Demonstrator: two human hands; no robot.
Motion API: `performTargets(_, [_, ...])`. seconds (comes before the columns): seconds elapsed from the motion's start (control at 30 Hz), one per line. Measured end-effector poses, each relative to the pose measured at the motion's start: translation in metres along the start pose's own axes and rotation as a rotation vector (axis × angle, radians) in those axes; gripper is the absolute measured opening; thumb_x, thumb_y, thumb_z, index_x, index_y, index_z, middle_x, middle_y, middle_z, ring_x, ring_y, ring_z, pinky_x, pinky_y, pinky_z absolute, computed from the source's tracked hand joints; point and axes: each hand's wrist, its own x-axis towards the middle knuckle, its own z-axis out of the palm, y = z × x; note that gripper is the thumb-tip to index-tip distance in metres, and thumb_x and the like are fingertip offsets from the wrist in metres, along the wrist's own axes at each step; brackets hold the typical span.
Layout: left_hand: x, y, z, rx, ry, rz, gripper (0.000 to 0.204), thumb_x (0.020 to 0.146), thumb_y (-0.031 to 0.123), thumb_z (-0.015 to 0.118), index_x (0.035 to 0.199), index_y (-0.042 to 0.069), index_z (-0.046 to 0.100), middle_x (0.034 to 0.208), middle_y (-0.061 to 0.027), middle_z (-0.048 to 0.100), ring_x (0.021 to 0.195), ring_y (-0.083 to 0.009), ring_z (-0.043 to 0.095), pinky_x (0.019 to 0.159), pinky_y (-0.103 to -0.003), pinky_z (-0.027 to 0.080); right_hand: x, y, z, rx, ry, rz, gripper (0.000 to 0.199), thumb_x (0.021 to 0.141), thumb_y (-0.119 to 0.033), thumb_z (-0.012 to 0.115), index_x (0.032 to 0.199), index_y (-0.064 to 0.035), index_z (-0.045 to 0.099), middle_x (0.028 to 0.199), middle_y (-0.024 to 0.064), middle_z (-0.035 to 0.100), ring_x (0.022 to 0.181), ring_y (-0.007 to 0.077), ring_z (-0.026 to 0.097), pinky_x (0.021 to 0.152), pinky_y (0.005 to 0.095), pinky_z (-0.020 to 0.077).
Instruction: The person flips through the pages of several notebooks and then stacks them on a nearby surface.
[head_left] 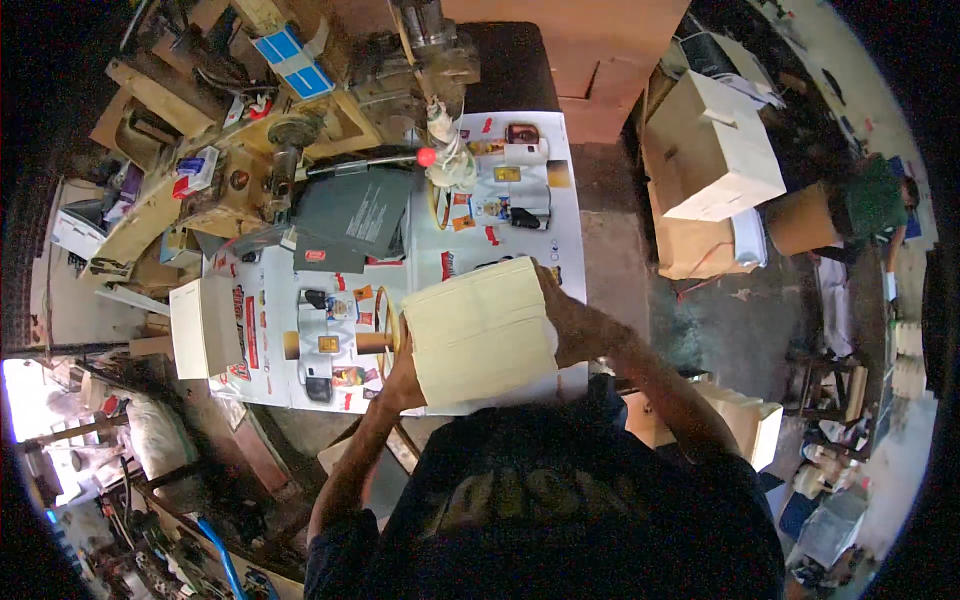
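Above the near edge of the table I hold a cream, block-shaped thing (480, 330) with crease lines across its top. Whether it is a box or a stack of card sheets I cannot tell. My left hand (403, 378) grips its left side, and my right hand (574, 322) grips the right side, fingers partly hidden behind it. Under it lies a white printed sheet (275, 385) with colourful pictures, spread over the table. Another cream block (200, 328) stands at the sheet's left end. Dark grey printed sheets (350, 215) lie farther back.
A wood-and-metal machine (235, 190) fills the far left, its lever ending in a red knob (427, 156). Beside the knob stands a plastic-wrapped bundle (453, 165). To the right are a large cream block (715, 155) and a brown cylindrical container (800, 222). A blue hose (220, 555) hangs lower left.
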Motion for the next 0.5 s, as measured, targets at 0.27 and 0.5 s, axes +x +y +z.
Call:
performTargets(0.27, [0.007,-0.020,0.008,0.063,-0.024,0.024,0.088,0.075,0.044,0.062,0.149,0.008,0.031,0.144,-0.0138,0.044,0.135,-0.0347,0.040,0.113,-0.052,0.032,0.021,-0.127,-0.020,-0.623,0.002,-0.111,0.152,0.045,-0.079,0.075,0.155,0.0046,0.010,0.159,0.0341,0.004,0.149,0.0492,0.002,0.118,0.0644,0.0028])
performTargets(0.5, [0.012,0.000,0.000,0.146,-0.078,0.031,0.084,0.082,0.057,0.052,0.149,0.010,0.033,0.149,-0.0136,0.039,0.138,-0.0362,0.037,0.114,-0.055,0.030,0.026,-0.103,0.000,-0.673,0.064,0.041,0.133,0.047,-0.038,0.086,0.151,0.0084,0.017,0.139,0.0309,0.036,0.131,0.0451,0.036,0.117,0.0539,0.0223])
